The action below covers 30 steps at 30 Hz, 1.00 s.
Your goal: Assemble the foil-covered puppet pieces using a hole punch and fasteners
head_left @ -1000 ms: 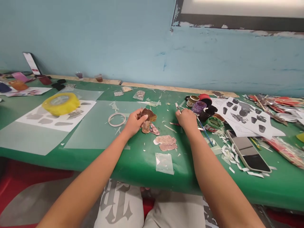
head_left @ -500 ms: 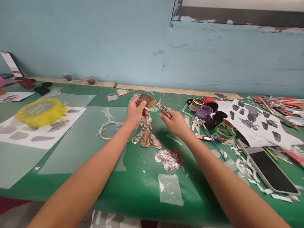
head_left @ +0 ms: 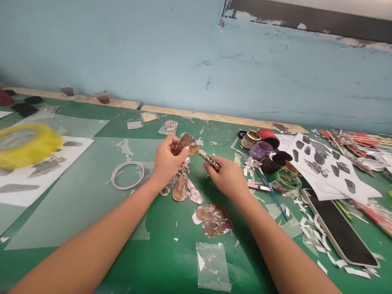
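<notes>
My left hand (head_left: 167,161) is closed on a brown and gold foil piece (head_left: 185,143), held up just above the green table (head_left: 92,192). My right hand (head_left: 226,176) is closed on small metal scissors (head_left: 209,158), whose tip touches the right edge of the foil piece. Below my hands lie several shiny foil cut-outs (head_left: 182,190). A crumpled foil sheet (head_left: 214,219) lies nearer to me.
Paint pots (head_left: 263,149), a blue-handled brush (head_left: 271,188) and printed pattern sheets (head_left: 327,165) sit at the right, with a phone (head_left: 335,228) among paper scraps. A tape ring (head_left: 128,174), yellow tape roll (head_left: 26,145), clear sheets (head_left: 76,179) and a small bag (head_left: 212,265) lie elsewhere.
My right hand left the paint pots with the scissors and came to the foil piece. My left hand lifted the piece off the table. The view shifted right and down.
</notes>
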{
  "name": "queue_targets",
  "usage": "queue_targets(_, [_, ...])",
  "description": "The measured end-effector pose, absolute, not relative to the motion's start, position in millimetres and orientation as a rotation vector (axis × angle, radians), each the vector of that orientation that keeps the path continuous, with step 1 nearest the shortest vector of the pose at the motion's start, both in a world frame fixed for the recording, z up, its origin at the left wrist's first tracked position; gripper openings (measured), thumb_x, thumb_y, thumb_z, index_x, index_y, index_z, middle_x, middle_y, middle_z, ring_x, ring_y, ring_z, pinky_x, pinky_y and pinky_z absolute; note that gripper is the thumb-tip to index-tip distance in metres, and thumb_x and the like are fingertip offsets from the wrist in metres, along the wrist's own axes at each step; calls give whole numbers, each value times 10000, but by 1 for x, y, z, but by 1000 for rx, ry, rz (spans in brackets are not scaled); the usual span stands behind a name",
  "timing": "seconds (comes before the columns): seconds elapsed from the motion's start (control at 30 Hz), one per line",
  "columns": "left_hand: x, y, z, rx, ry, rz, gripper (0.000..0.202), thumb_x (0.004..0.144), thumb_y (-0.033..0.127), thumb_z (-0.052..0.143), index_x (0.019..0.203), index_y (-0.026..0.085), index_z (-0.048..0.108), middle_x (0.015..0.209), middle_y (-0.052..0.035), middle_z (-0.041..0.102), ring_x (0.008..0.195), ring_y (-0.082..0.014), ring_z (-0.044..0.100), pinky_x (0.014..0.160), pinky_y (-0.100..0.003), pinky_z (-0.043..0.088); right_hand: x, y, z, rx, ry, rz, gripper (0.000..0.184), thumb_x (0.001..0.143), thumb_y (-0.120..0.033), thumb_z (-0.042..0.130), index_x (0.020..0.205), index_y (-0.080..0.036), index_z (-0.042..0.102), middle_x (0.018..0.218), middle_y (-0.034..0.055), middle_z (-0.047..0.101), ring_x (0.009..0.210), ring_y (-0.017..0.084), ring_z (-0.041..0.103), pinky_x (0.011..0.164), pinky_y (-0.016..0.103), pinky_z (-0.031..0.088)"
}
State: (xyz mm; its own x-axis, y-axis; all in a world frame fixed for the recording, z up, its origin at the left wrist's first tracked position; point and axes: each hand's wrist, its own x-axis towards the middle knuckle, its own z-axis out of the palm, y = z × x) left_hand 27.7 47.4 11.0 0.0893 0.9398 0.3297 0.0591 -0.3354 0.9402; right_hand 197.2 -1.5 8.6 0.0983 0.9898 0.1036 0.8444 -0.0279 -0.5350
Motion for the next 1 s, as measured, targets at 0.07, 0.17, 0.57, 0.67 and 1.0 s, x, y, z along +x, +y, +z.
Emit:
queue_targets(0.07, [28, 47, 11, 1520, 1023, 1368, 269, 749, 296, 686, 702, 215, 434, 552, 58, 491, 444, -87, 494, 451, -235, 409, 196, -2, 9, -1956, -1788, 375, 327, 836, -417, 478, 611, -230, 333, 522, -18, 432, 517, 145, 317, 518, 258, 209])
queue_targets(0.17, [26, 49, 10, 1471, 1023, 1400, 262, 753, 301, 680, 705, 215, 438, 544, 61, 483, 442, -88, 487, 453, -236, 402, 196, -2, 9, -1980, -1788, 350, 323, 843, -409, 474, 612, -231, 335, 523, -16, 433, 515, 147, 326, 516, 259, 204])
queue_targets(0.57, [28, 46, 10, 1588, 1030, 1342, 237, 714, 245, 672, 688, 207, 440, 552, 60, 435, 477, -74, 387, 467, -224, 332, 196, -1, 3, -1863, -1811, 498, 316, 836, -436, 458, 611, -227, 382, 529, -24, 459, 510, 141, 397, 523, 261, 238])
queue_targets(0.67, [28, 44, 11, 1608, 1039, 1351, 226, 716, 232, 665, 688, 206, 442, 554, 59, 435, 483, -73, 379, 467, -220, 319, 195, -1, 4, -1837, -1810, 534, 312, 827, -428, 463, 606, -226, 375, 523, -30, 440, 509, 137, 384, 519, 261, 239])
queue_targets(1.0, [27, 45, 11, 1589, 1020, 1349, 237, 723, 263, 682, 691, 205, 454, 537, 62, 451, 467, -75, 424, 467, -220, 348, 194, -1, 6, -1765, -1780, 693, 314, 794, -391, 475, 571, -224, 331, 486, -45, 349, 483, 115, 298, 486, 263, 200])
